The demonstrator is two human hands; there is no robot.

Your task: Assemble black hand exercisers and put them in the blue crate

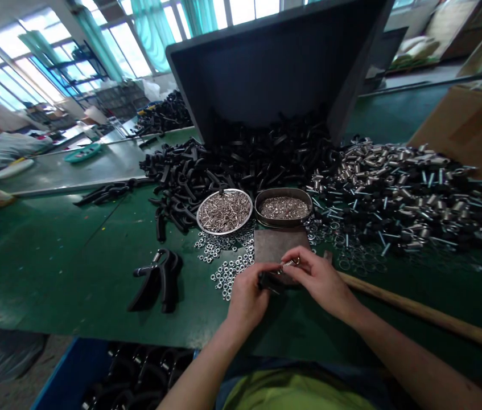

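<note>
Blue bin [68, 370] of black grips [147, 370] below bench [53, 273], wooden rod [428, 310] beside hands [315, 279]

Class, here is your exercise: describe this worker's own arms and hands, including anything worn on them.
Both the left hand and right hand are bare, with no gloves, and no ring or watch can be made out. The left forearm and right forearm show no sleeves. A yellow-green shirt shows below them.
</note>
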